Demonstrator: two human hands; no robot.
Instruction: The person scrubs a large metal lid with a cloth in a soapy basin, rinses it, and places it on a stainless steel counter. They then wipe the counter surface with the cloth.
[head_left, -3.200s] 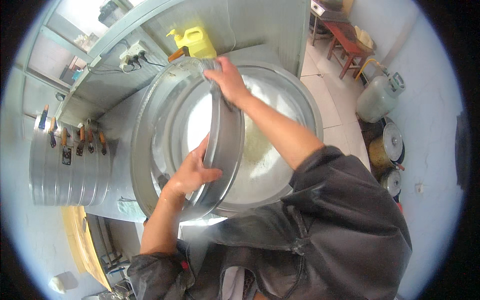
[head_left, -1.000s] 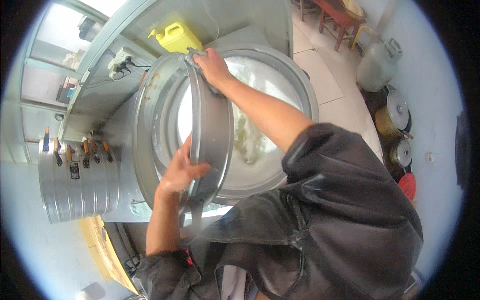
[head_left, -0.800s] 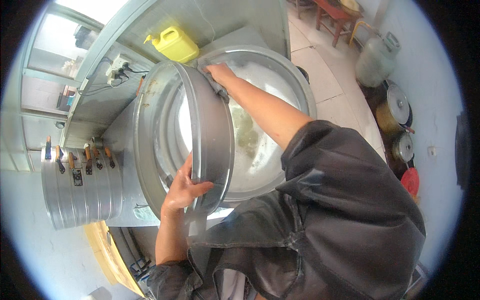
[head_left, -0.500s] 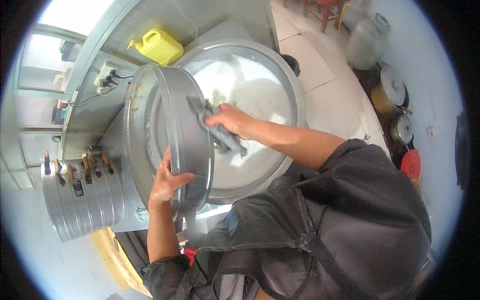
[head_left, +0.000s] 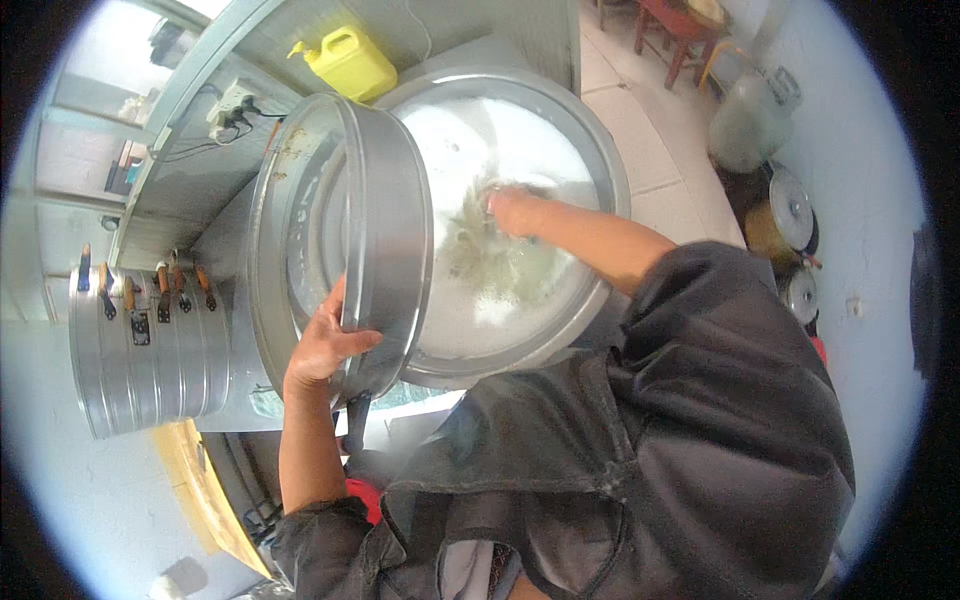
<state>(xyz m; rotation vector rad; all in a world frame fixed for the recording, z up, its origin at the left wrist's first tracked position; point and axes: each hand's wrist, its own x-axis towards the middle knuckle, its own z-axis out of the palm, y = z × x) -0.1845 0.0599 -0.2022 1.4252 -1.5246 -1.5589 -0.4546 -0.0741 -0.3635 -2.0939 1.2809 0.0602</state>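
Observation:
My left hand (head_left: 322,345) grips the rim of a metal steamer tier (head_left: 393,240), thumb on the outer wall. The tier is tilted on its side over the left part of a wide metal basin (head_left: 612,170). Inside the basin is water with white suds (head_left: 545,135). My right hand (head_left: 515,212) is dipped in the water near the middle, closed, its fingertips under the surface. The grey cloth it grips is sunk in the churned, murky water and barely shows.
Stacked steamer tiers (head_left: 150,350) with wooden-handled fittings stand at the left. A yellow jug (head_left: 350,65) sits behind the basin, near a power strip (head_left: 232,108) with cords. Along the right wall are a gas cylinder (head_left: 750,120) and lidded pots (head_left: 790,205).
My right hand has left the tier's outer wall and moved right, down into the water with the cloth. The water there is stirred up. My left hand keeps its hold on the tier.

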